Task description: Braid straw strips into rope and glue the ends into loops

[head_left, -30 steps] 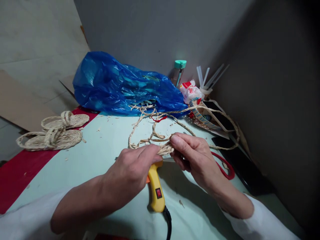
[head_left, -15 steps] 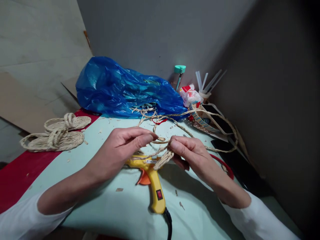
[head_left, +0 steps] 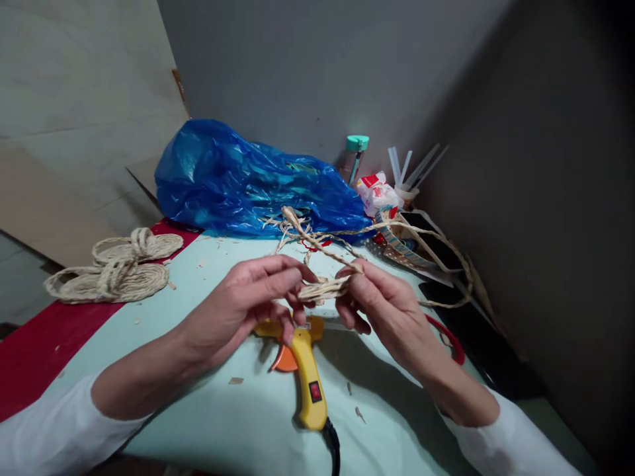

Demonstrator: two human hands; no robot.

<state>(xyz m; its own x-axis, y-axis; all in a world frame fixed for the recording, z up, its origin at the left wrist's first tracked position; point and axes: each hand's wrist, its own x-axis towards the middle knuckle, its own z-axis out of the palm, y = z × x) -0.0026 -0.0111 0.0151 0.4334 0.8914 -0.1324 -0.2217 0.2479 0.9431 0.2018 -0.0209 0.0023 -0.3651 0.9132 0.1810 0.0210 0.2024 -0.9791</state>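
Observation:
A small folded bundle of braided straw cord is held between my two hands above the table. My left hand pinches its left end. On the right end, my right hand is closed, with thumb and fingers pressed together. From there one strand of cord sticks up to the left, and a long loop of it lies out to the right. Below the hands a yellow glue gun with an orange trigger lies on the pale green table cover; its top is partly behind my left fingers.
Two woven straw sandals lie at the left. A blue plastic bag spreads across the back. Behind to the right stand a green-lidded bottle and a cup of glue sticks. A red ring and a black panel lie right.
The bundle has turned from slanting down to nearly level, and my left fingers have closed on its end. A cord strand has swung up toward the blue bag.

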